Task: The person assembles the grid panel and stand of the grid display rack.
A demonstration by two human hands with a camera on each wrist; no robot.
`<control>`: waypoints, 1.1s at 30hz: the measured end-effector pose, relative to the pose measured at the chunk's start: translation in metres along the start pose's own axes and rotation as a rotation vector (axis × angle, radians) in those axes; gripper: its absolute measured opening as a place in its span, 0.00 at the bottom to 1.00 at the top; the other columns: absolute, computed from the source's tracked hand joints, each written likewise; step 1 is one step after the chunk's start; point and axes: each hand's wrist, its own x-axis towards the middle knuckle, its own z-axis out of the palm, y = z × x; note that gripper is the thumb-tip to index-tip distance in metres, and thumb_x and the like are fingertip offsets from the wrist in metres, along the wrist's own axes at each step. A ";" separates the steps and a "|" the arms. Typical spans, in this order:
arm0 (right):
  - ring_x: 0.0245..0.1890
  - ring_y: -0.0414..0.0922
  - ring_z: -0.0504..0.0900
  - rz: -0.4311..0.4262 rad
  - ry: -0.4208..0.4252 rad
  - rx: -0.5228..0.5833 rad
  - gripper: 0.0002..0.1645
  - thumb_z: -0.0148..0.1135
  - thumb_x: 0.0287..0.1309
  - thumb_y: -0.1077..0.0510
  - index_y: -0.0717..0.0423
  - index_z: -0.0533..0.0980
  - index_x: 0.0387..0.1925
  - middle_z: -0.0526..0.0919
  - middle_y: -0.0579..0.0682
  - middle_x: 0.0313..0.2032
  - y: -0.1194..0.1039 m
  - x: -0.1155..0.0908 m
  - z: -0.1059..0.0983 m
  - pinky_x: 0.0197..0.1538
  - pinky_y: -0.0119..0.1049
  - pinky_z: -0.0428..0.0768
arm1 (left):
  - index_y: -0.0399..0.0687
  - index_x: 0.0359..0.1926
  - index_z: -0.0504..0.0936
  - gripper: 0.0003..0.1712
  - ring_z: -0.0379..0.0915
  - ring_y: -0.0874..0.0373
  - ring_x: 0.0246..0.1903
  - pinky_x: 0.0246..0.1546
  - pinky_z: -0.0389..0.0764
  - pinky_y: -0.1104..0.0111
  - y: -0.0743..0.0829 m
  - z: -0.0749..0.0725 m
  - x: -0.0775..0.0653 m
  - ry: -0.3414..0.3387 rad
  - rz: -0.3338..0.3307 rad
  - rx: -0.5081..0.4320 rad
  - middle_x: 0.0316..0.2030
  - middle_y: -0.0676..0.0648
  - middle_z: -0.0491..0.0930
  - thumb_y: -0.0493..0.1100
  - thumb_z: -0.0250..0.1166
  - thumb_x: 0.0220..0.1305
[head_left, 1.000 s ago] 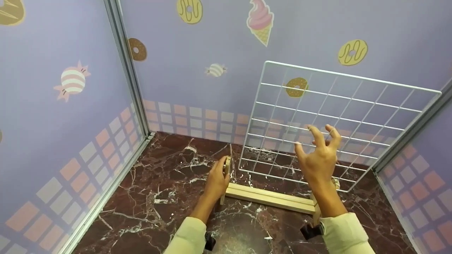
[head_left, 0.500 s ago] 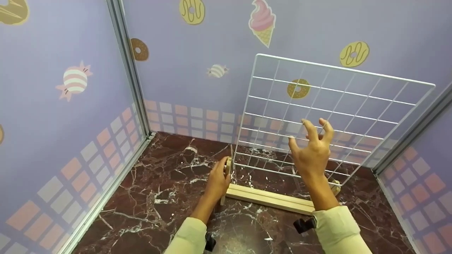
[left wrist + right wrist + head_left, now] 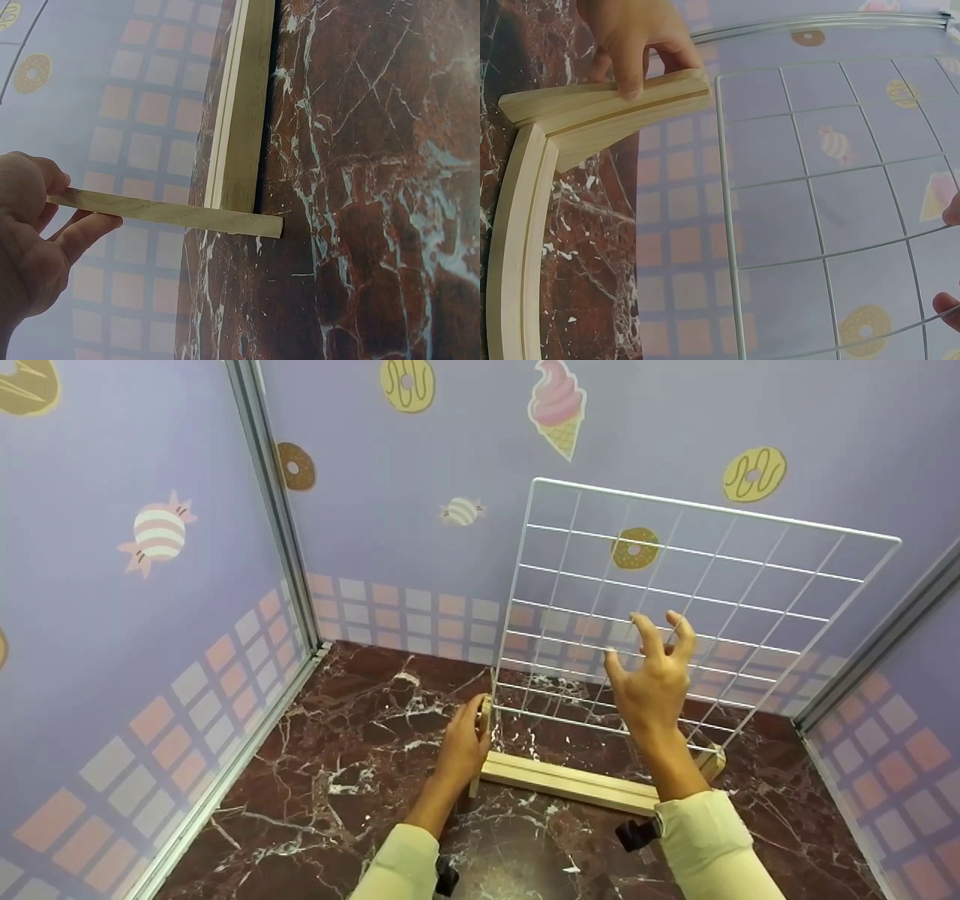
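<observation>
A U-shaped wooden stand rests on the marbled surface, its grooved crossbar (image 3: 570, 784) lying across in front. My left hand (image 3: 459, 742) grips the left wooden side piece (image 3: 165, 211), thumb and fingers on opposite faces. In the right wrist view a groove runs along that side piece and the crossbar. A white wire grid panel (image 3: 712, 509) stands tilted above the stand, held by my right hand (image 3: 654, 690) with bent fingers at its wires. The panel's lower left corner is close to the left side piece. Its lower right corner meets the right side piece (image 3: 712, 765), partly hidden behind my forearm.
Purple walls (image 3: 465, 450) printed with sweets enclose the marbled surface (image 3: 360, 825) at the back and both sides. Metal strips (image 3: 277, 510) run along the corners. Small white flecks lie behind the crossbar.
My right hand and the wire grid panel have moved left, first rising slightly, so the panel's lower corners are now closer to the stand's side pieces. My left hand keeps its grip.
</observation>
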 end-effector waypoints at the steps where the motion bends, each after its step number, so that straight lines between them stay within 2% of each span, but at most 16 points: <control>1: 0.38 0.55 0.82 -0.001 -0.001 -0.003 0.32 0.76 0.47 0.60 0.50 0.77 0.57 0.68 0.65 0.65 0.001 0.000 0.001 0.28 0.51 0.82 | 0.42 0.65 0.74 0.36 0.81 0.38 0.50 0.56 0.83 0.47 0.001 0.000 0.000 -0.001 0.000 -0.001 0.51 0.36 0.82 0.26 0.67 0.53; 6: 0.38 0.54 0.82 -0.006 -0.012 -0.019 0.31 0.76 0.48 0.57 0.50 0.77 0.56 0.69 0.64 0.64 0.003 -0.002 0.004 0.27 0.51 0.82 | 0.41 0.66 0.73 0.36 0.81 0.38 0.51 0.57 0.82 0.46 0.002 0.000 -0.001 -0.003 -0.003 0.000 0.52 0.36 0.81 0.26 0.66 0.54; 13: 0.38 0.53 0.82 0.030 -0.009 -0.013 0.32 0.76 0.48 0.60 0.49 0.77 0.57 0.68 0.62 0.65 0.004 -0.003 0.008 0.29 0.53 0.82 | 0.39 0.65 0.74 0.35 0.81 0.39 0.50 0.55 0.82 0.46 0.000 0.000 -0.002 0.011 0.023 0.008 0.51 0.36 0.81 0.26 0.66 0.54; 22: 0.39 0.54 0.83 0.053 -0.014 -0.022 0.32 0.76 0.48 0.60 0.49 0.77 0.57 0.68 0.60 0.66 0.007 -0.002 0.011 0.28 0.52 0.82 | 0.40 0.66 0.73 0.36 0.80 0.38 0.52 0.57 0.82 0.46 0.000 0.000 -0.001 -0.014 -0.004 0.007 0.53 0.36 0.81 0.27 0.66 0.54; 33: 0.31 0.56 0.78 -0.017 -0.044 -0.051 0.32 0.78 0.48 0.58 0.49 0.77 0.56 0.69 0.64 0.64 0.010 -0.014 0.018 0.22 0.51 0.81 | 0.41 0.66 0.73 0.35 0.80 0.39 0.51 0.56 0.82 0.47 0.000 -0.001 -0.002 -0.012 0.001 0.000 0.52 0.37 0.81 0.27 0.66 0.54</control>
